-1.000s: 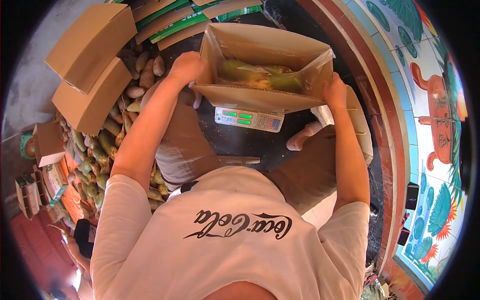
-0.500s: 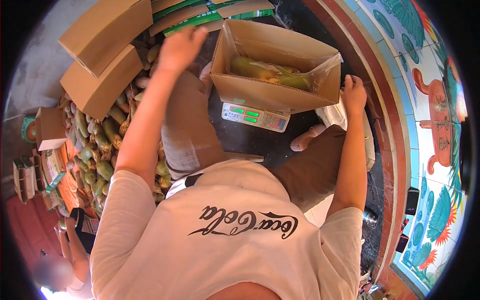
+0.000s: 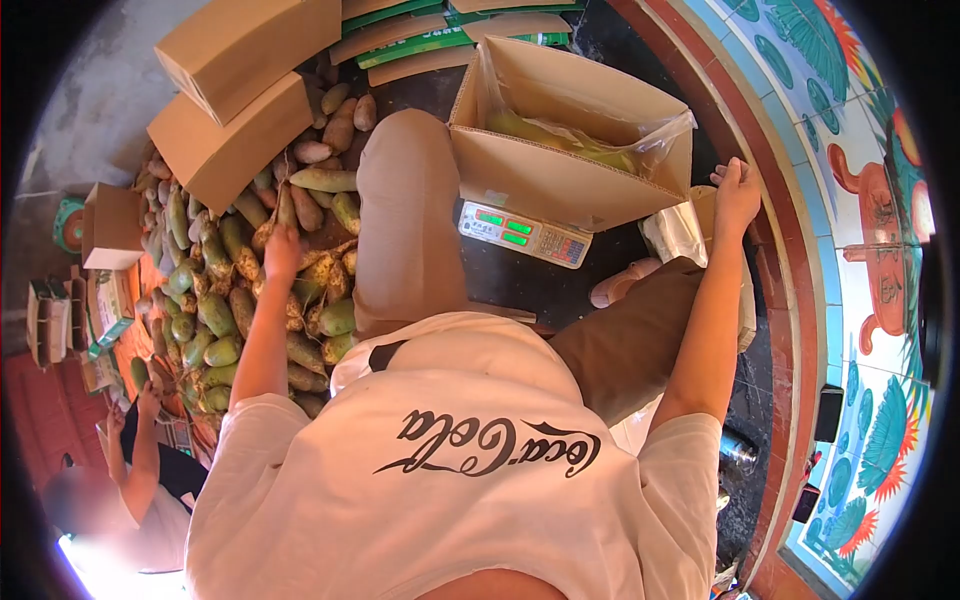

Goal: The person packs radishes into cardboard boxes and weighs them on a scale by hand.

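My left hand [image 3: 283,254] reaches into a heap of green radishes [image 3: 218,318] on the left, its fingers closed around the tapered end of a radish [image 3: 287,212]; the grip is partly blurred. To the right, my right hand [image 3: 737,192] hovers beside the open carton, fingers loosely bent and nothing in them. The carton [image 3: 575,185] has a clear plastic liner [image 3: 655,150] and holds green radishes [image 3: 560,140]. It stands on a digital scale [image 3: 524,235] with lit green displays.
Stacked brown cartons [image 3: 235,140] and flattened green-and-brown cardboard [image 3: 420,42] lie at the back. A plastic-wrapped bundle [image 3: 678,235] sits right of the carton. At lower left, a co-worker [image 3: 140,480] holds up a green radish [image 3: 139,372]. A tiled, painted wall [image 3: 870,330] borders the right.
My left hand has swung down and left from beside the carton to the radish heap. My right hand has shifted slightly right. The co-worker's radish has risen.
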{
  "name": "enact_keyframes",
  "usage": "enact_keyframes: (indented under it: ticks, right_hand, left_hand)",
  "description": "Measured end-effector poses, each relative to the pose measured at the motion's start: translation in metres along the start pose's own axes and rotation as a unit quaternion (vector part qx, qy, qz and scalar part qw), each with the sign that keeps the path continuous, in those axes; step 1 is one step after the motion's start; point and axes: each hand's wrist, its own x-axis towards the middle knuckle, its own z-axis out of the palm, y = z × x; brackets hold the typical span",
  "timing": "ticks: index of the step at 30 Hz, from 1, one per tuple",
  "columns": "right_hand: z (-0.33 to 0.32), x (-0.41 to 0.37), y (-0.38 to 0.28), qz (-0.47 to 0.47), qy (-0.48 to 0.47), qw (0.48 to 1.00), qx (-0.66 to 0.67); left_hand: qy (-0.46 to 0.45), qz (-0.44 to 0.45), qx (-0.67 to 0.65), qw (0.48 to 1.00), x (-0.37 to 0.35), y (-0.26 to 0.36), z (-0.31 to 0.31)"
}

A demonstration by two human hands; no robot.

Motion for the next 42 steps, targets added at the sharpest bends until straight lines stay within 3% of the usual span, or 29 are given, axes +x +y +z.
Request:
enact_keyframes:
  ticks: [1,3,5,8,10,13,15,22,23,25,26,27,30,33,37,38,41,42]
  right_hand:
    - [0.001,0.001,0.002,-0.002,0.002,1.000,0.005]
    - [-0.001,0.002,0.006,-0.006,-0.003,1.000,-0.001]
    - [-0.003,0.003,0.007,-0.007,-0.009,1.000,0.000]
    - [-0.006,0.001,0.005,-0.012,-0.019,1.000,0.019]
    - [-0.008,0.007,0.020,-0.025,-0.023,0.999,0.024]
    - [-0.009,0.014,0.030,-0.025,-0.039,0.999,0.004]
    - [-0.011,0.019,0.036,-0.042,-0.039,0.998,-0.002]
    - [-0.014,0.026,0.031,-0.020,-0.026,0.999,-0.037]
    - [-0.014,0.029,0.034,-0.020,-0.021,0.999,-0.024]
    - [-0.019,0.030,0.027,-0.069,-0.012,0.985,-0.158]
    - [-0.018,0.033,0.032,-0.038,-0.016,0.993,-0.108]
    - [-0.018,0.037,0.037,-0.006,-0.019,0.998,-0.059]
    - [-0.018,0.037,0.038,-0.015,-0.007,0.997,-0.075]
    - [-0.016,0.035,0.034,-0.014,-0.006,0.996,-0.087]
    - [-0.013,0.037,0.037,-0.007,-0.004,0.996,-0.087]
    - [-0.012,0.033,0.032,-0.003,-0.003,0.995,-0.098]
    - [-0.015,0.030,0.024,-0.004,0.003,0.985,-0.171]
    - [-0.017,0.030,0.024,-0.039,0.002,0.972,-0.231]
  left_hand:
    - [-0.057,-0.066,0.011,0.996,-0.009,-0.019,0.007]
    - [-0.049,-0.090,0.086,0.991,-0.043,-0.020,0.010]
    - [-0.104,-0.124,0.117,0.980,-0.057,-0.046,0.020]
    - [-0.148,-0.034,0.217,0.964,-0.074,-0.128,0.060]
    - [-0.158,-0.186,0.152,0.958,-0.089,-0.088,0.041]
    - [-0.169,-0.202,0.188,0.946,-0.104,-0.093,0.045]
    - [-0.136,-0.262,0.179,0.938,-0.115,-0.070,0.039]
    - [-0.133,-0.275,0.143,0.941,-0.145,-0.074,0.030]
    - [-0.114,-0.277,0.149,0.942,-0.152,-0.075,0.029]
    - [-0.072,-0.277,0.160,0.945,-0.168,-0.077,0.027]
    - [-0.011,-0.246,0.145,0.958,-0.178,-0.091,0.034]
    - [-0.038,-0.275,0.148,0.949,-0.182,-0.095,0.032]
    - [-0.121,-0.337,0.143,0.923,-0.190,-0.086,0.024]
    - [-0.107,-0.310,0.135,0.935,-0.202,-0.073,0.035]
    - [-0.178,-0.287,0.121,0.933,-0.217,-0.071,0.066]
    - [-0.241,-0.261,0.147,0.923,-0.222,-0.070,0.069]
    - [-0.204,-0.210,0.144,0.945,-0.259,-0.086,0.087]
    - [-0.272,-0.274,0.160,0.909,-0.261,-0.077,0.079]
